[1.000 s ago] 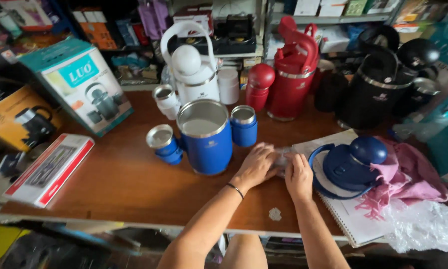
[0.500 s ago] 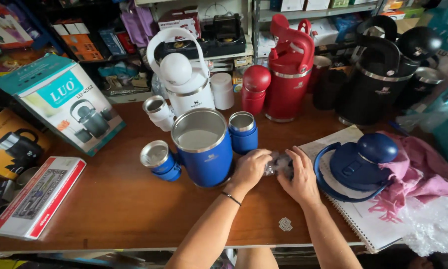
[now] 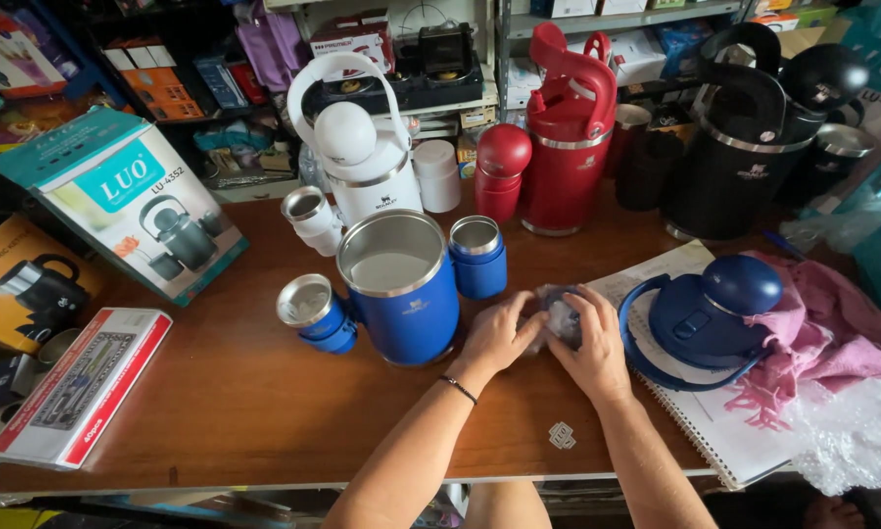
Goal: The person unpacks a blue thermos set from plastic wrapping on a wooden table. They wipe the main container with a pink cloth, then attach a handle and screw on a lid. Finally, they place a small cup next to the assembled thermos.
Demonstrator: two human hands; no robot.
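nearest us, we record both forearms reaching in over the wooden surface (image 3: 235, 411). the left hand (image 3: 494, 338) and the right hand (image 3: 592, 348) meet just right of the open blue jug (image 3: 399, 286), fingers curled closed together around a small grey-blue bundle (image 3: 562, 315) that looks wrapped in clear film; what it is we cannot tell. a thin dark band sits on the left wrist. just right of the hands, the blue domed lid with handle (image 3: 710, 309) lies on a spiral notebook (image 3: 724, 431), beside a pink cloth (image 3: 827, 333). left of the jug lies a blue cup (image 3: 313, 312) on its side; behind the jug stands a second blue cup (image 3: 477, 255). a flat red-and-white box (image 3: 78, 387) lies at the near left. farther back we note a white jug (image 3: 357, 162), a red jug (image 3: 570, 132) and a black jug (image 3: 739, 152)
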